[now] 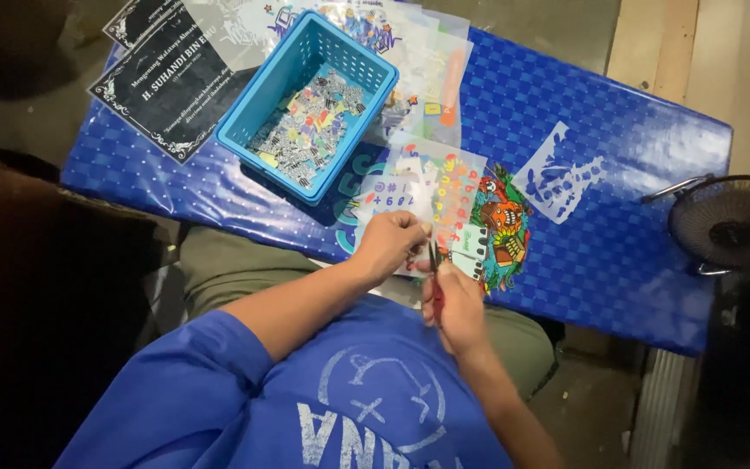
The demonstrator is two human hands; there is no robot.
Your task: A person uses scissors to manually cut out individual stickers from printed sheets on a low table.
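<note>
Scissors (pixel 435 276) point up, away from the person, right hand (pixel 455 306) gripping.

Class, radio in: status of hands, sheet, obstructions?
Left hand grips sticker sheet. Right hand holds scissors at its edge. Blue basket stands apart behind.

My one camera sits on my head, looking steeply down, close over my hands (pixel 418 269), with the table (pixel 618 130) stretching beyond them.
</note>
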